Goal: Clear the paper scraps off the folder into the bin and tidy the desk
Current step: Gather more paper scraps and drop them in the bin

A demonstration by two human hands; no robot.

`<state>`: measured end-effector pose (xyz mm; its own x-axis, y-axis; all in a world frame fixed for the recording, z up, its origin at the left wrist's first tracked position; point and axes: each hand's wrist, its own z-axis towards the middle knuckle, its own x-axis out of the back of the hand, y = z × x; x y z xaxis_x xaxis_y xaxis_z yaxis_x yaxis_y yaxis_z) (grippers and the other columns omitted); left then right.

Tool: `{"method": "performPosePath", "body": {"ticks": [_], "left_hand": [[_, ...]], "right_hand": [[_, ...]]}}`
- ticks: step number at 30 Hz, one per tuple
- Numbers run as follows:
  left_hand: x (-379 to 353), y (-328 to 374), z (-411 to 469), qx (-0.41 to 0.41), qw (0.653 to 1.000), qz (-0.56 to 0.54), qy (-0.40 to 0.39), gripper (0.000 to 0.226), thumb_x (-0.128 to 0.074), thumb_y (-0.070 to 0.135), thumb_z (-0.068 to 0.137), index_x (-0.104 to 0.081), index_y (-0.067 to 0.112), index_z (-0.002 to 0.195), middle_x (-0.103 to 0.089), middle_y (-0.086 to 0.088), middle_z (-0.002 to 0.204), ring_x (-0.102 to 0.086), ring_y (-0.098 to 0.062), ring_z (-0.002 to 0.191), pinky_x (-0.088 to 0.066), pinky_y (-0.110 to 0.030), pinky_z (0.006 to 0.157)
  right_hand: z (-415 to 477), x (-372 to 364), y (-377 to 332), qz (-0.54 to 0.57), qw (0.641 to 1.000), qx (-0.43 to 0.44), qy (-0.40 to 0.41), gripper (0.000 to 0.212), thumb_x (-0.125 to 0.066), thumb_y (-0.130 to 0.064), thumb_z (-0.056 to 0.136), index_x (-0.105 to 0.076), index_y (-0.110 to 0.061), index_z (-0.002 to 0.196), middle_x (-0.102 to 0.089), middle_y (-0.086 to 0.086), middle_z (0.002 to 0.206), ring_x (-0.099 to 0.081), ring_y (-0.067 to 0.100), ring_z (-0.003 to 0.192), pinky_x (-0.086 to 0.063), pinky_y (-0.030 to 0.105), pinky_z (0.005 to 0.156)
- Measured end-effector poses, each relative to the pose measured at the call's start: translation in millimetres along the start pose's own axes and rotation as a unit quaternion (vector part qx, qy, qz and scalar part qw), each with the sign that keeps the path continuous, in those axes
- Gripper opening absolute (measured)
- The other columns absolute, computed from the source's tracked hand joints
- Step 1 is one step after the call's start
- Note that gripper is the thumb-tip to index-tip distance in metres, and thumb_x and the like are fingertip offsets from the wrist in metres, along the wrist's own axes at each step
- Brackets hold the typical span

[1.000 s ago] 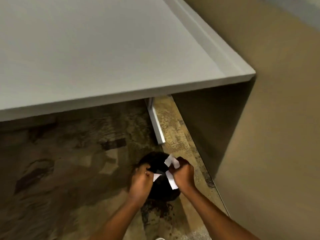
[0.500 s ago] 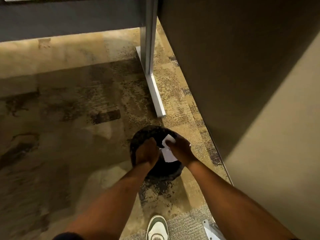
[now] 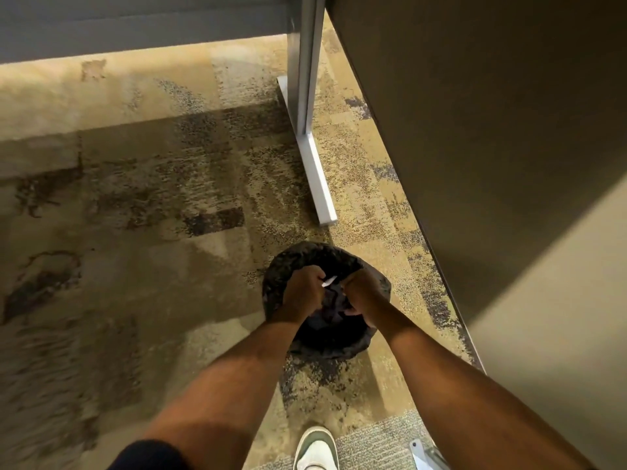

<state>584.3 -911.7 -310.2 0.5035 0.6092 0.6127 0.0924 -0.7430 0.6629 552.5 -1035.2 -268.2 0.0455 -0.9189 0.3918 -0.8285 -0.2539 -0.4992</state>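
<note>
Our two hands meet over the mouth of the bin (image 3: 325,337), a small round container lined with a dark, crinkled bag, standing on the carpet just in front of our feet. A sliver of white paper scrap (image 3: 329,281) shows at the fingertips of our left hand (image 3: 302,295), whose fingers are curled in and pinched on it above the liner. Our right hand (image 3: 364,295) is curled too, knuckles up, just beside the left; whether it has anything in its grasp we cannot tell.

The bin sits on worn carpet (image 3: 142,232) in mottled tan and brown, with darker speckled patches. Beyond it, the white metal foot of a desk leg (image 3: 314,164) runs along the floor, its upright rising towards the grey underside of the desk (image 3: 135,22) at the top. A tall, dark partition panel (image 3: 492,130) stands along the right, close to the bin. At the bottom edge, one white shoe (image 3: 317,451) rests on a grey carpet tile.
</note>
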Motion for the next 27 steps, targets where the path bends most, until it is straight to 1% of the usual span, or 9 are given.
{"method": "performPosePath", "body": {"ticks": [4,8,12,15,19,21,22,24,27], "left_hand": [[1,-3,0,0.009,0.999,0.008,0.045,0.017,-0.063,0.005,0.078,-0.070,0.006,0.094,-0.071,-0.015,0.093,-0.064,-0.029,0.092,-0.050,-0.033,0.078],[0,3,-4,-0.001,0.998,-0.005,0.058,0.027,-0.081,0.016,0.068,-0.061,0.007,0.084,-0.067,-0.010,0.082,-0.061,-0.025,0.077,-0.047,-0.032,0.064],[-2,13,-10,0.013,0.997,-0.082,-0.008,0.032,-0.072,0.009,0.077,-0.054,-0.002,0.102,-0.063,-0.020,0.101,-0.061,-0.028,0.091,-0.052,-0.042,0.080],[4,16,-19,0.013,0.999,-0.043,-0.006,0.015,-0.046,0.012,0.092,-0.053,-0.001,0.096,-0.063,-0.021,0.098,-0.059,-0.034,0.093,-0.047,-0.042,0.081],[22,25,-40,0.069,0.994,-0.004,-0.081,0.052,-0.041,0.023,0.096,-0.025,0.008,0.144,-0.048,-0.022,0.134,-0.048,-0.039,0.120,-0.039,-0.043,0.096],[40,26,-59,0.069,0.992,0.062,-0.080,0.077,-0.045,0.038,0.092,0.003,0.019,0.150,-0.022,-0.016,0.153,-0.029,-0.037,0.136,-0.028,-0.047,0.110],[52,24,-72,0.047,0.991,0.115,-0.050,0.086,-0.048,0.042,0.089,0.010,0.020,0.148,-0.006,-0.014,0.157,-0.014,-0.036,0.142,-0.018,-0.050,0.114],[78,17,-100,-0.007,0.983,0.183,0.022,0.095,-0.053,0.041,0.088,0.019,0.017,0.145,0.012,-0.017,0.156,0.005,-0.036,0.143,-0.005,-0.053,0.116],[135,-9,-147,-0.022,0.970,0.206,0.127,0.089,-0.048,0.040,0.090,0.017,0.016,0.145,0.013,-0.022,0.155,0.009,-0.041,0.142,0.002,-0.058,0.113]], "right_hand": [[-5,-2,1,0.054,0.997,0.024,0.054,0.019,-0.051,0.004,0.087,-0.064,0.009,0.099,-0.065,0.028,0.106,-0.065,0.038,0.094,-0.058,0.048,0.075],[-16,-4,0,0.050,0.989,0.061,0.122,0.017,-0.059,0.008,0.084,-0.069,0.005,0.070,-0.068,0.031,0.083,-0.068,0.043,0.075,-0.056,0.057,0.068],[-25,-1,6,0.024,0.989,0.072,0.131,0.017,-0.060,0.005,0.080,-0.068,0.004,0.066,-0.067,0.028,0.071,-0.068,0.040,0.068,-0.056,0.056,0.063],[-21,-2,19,-0.010,0.988,0.076,0.134,0.025,-0.053,0.002,0.075,-0.051,0.006,0.051,-0.055,0.026,0.055,-0.062,0.044,0.058,-0.042,0.038,0.048],[-60,-4,4,-0.095,0.979,0.096,0.154,0.048,-0.051,0.000,0.083,-0.036,-0.013,0.040,-0.042,0.007,0.046,-0.042,0.022,0.045,-0.023,0.018,0.039],[-86,-16,-9,-0.137,0.972,0.112,0.153,0.031,-0.055,-0.014,0.088,-0.059,-0.012,0.057,-0.060,0.008,0.065,-0.056,0.018,0.062,-0.037,0.007,0.054],[-97,-26,-16,-0.160,0.967,0.133,0.145,0.020,-0.056,-0.025,0.087,-0.069,-0.009,0.085,-0.067,0.012,0.091,-0.062,0.024,0.086,-0.047,0.013,0.076],[-117,-48,-31,-0.282,0.934,0.175,0.135,0.056,-0.054,-0.041,0.083,-0.047,-0.013,0.130,-0.049,0.015,0.134,-0.047,0.032,0.122,-0.043,0.041,0.102],[-162,-87,-72,-0.421,0.844,0.287,0.166,0.087,-0.058,-0.046,0.077,-0.015,-0.013,0.145,-0.015,0.015,0.152,-0.018,0.038,0.138,-0.032,0.053,0.107]]}}
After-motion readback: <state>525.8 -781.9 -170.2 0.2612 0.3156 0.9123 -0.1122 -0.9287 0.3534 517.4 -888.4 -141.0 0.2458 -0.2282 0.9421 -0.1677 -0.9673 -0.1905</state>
